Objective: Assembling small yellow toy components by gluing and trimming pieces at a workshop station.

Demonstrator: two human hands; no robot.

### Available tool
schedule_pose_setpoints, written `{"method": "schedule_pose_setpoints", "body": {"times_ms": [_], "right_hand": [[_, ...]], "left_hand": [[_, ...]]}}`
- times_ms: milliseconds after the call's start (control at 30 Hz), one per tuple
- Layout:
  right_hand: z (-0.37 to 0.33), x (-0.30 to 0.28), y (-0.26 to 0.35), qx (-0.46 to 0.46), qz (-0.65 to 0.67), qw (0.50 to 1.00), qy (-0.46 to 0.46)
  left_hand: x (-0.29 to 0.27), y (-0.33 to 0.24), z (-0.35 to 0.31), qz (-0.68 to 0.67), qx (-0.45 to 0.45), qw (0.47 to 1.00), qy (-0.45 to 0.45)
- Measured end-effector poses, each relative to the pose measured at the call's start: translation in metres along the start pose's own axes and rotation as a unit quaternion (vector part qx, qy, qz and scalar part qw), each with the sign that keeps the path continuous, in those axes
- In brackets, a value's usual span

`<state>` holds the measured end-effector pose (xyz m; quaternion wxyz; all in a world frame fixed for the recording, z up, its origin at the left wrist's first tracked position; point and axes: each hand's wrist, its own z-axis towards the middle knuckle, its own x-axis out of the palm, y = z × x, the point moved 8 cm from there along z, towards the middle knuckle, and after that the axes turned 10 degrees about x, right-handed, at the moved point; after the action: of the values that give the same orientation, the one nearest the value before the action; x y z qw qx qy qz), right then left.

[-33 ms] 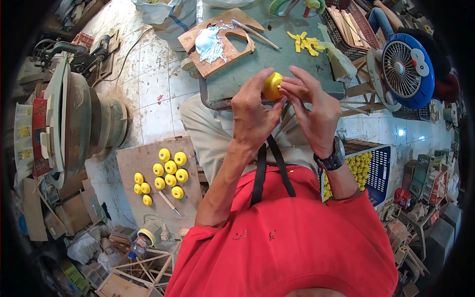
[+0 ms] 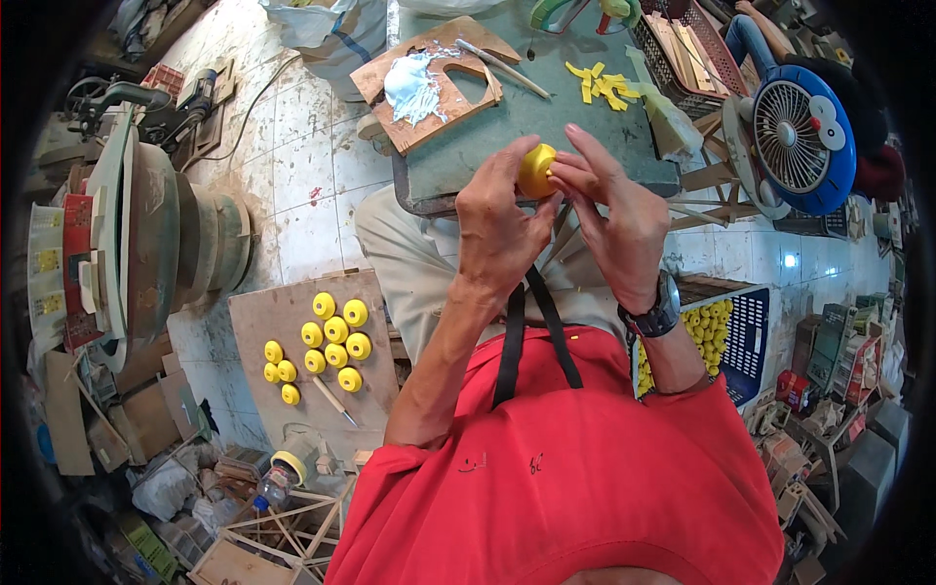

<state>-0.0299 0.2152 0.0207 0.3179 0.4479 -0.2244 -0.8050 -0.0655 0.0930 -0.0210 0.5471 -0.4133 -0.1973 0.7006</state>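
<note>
Between the thumb and fingers of my left hand (image 2: 495,219) is a yellow round knob-like piece (image 2: 535,172), held over the near edge of the green table. My right hand (image 2: 619,219) is on its right side, thumb and fingertips pinched against it. A tiny pale bit shows at those fingertips, too small to name. Beyond the hands, thin yellow strips (image 2: 603,86) lie on the table. White paste (image 2: 417,88) is spread over a wooden board (image 2: 448,122) there, with a stick (image 2: 503,68) resting across it.
At lower left, a brown board (image 2: 273,327) carries several similar yellow pieces (image 2: 335,330) and a pointed wooden-handled tool (image 2: 335,402). A blue crate (image 2: 746,341) of small yellow parts stands by my right arm. A blue fan (image 2: 804,136) is at the right; a person's arm shows behind it.
My right fingers have shifted very slightly against the yellow piece. Everything else looks the same.
</note>
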Motion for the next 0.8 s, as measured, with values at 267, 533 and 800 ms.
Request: {"method": "schedule_pose_setpoints", "body": {"times_ms": [267, 533, 800], "right_hand": [[-0.003, 0.005, 0.006, 0.009, -0.076, 0.997, 0.026], [0.002, 0.011, -0.003, 0.021, 0.020, 0.997, 0.067], [0.007, 0.003, -0.076, 0.296, 0.274, 0.915, -0.034]], "left_hand": [[-0.002, -0.001, -0.004, -0.019, -0.024, 1.000, 0.003], [0.004, 0.018, -0.015, -0.129, -0.181, 0.975, 0.014], [0.004, 0.039, -0.031, -0.379, -0.308, 0.872, -0.016]]}}
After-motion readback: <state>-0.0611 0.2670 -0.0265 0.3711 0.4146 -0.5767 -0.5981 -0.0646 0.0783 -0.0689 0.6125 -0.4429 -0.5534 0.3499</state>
